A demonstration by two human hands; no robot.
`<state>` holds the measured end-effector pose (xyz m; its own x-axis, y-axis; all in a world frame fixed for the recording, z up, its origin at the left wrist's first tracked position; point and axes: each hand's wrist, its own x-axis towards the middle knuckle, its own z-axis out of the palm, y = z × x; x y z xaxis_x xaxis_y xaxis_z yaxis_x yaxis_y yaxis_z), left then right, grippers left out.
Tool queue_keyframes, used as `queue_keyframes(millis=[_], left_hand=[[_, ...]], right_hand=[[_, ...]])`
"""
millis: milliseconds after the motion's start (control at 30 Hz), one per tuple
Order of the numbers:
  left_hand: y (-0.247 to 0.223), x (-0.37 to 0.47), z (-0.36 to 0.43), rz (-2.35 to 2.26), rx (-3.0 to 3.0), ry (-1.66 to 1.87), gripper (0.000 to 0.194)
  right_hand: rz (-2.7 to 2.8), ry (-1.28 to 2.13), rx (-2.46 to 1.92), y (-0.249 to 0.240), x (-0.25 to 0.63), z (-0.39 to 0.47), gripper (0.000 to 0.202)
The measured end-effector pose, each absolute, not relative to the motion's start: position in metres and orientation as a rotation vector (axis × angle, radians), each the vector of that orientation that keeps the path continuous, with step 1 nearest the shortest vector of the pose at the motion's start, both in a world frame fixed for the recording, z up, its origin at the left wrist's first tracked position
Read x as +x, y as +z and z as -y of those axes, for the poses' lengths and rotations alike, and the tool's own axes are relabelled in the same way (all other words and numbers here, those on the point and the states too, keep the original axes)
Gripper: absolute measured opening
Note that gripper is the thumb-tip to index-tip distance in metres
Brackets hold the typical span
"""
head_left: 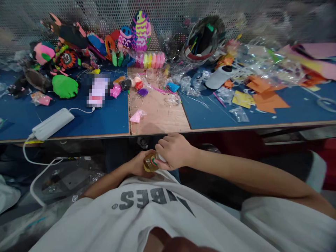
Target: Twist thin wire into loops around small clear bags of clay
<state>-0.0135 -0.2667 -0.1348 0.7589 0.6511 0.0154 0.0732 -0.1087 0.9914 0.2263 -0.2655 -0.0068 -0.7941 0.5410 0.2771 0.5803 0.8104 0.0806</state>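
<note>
The bottle (149, 163), amber in appearance, is held in front of the white shirt (157, 217), on the near side of the table (112, 122), and both hands are on it. From the middle of the left hand (138, 165) the bottle lies at three o'clock, directly against the palm side; from the middle of the right hand (174, 150) it lies at eight o'clock, beneath the thumb. Its long axis runs roughly from eight o'clock at the body to two o'clock at the white cap (161, 158), so the right hand is nearer the cap and the left nearer the body. Exact tilt cannot be determined, the bottle being foreshortened and partly covered. The left hand is curled around the body, its far fingers hidden. The right hand is bent closed over the cap end, thumb lying along the bottle's neck; how tightly it presses cannot be told. At twelve o'clock from the hands is the table's bare wood panel (160, 123), bearing a pink wrapped piece (136, 116) at eleven o'clock. Whether the right knuckles touch the table edge cannot be established. A white power bank (54, 124) lies at ten o'clock.
</note>
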Motion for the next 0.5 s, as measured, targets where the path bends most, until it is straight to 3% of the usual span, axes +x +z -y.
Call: queue_keyframes(millis=[67,133,267,400,500], left_hand=[[-0.136,-0.014,0.272,-0.625,1.580,0.586,0.082],[-0.137,-0.013,0.277,-0.652,1.572,0.609,0.075],[-0.136,-0.009,0.277,-0.624,1.587,0.559,0.060],[-0.133,-0.005,0.270,-0.559,1.622,0.469,0.061],[-0.130,-0.004,0.270,-0.633,1.654,0.508,0.064]], right_hand=[[2.691,-0.214,-1.260,-0.007,0.222,0.279,0.053],[2.629,-0.176,-1.373,-0.010,0.219,0.288,0.054],[2.605,-0.164,-0.887,-0.019,0.224,0.277,0.056],[2.680,-0.178,-0.310,-0.020,0.231,0.251,0.064],[2.781,-0.181,-0.513,-0.010,0.229,0.255,0.059]])
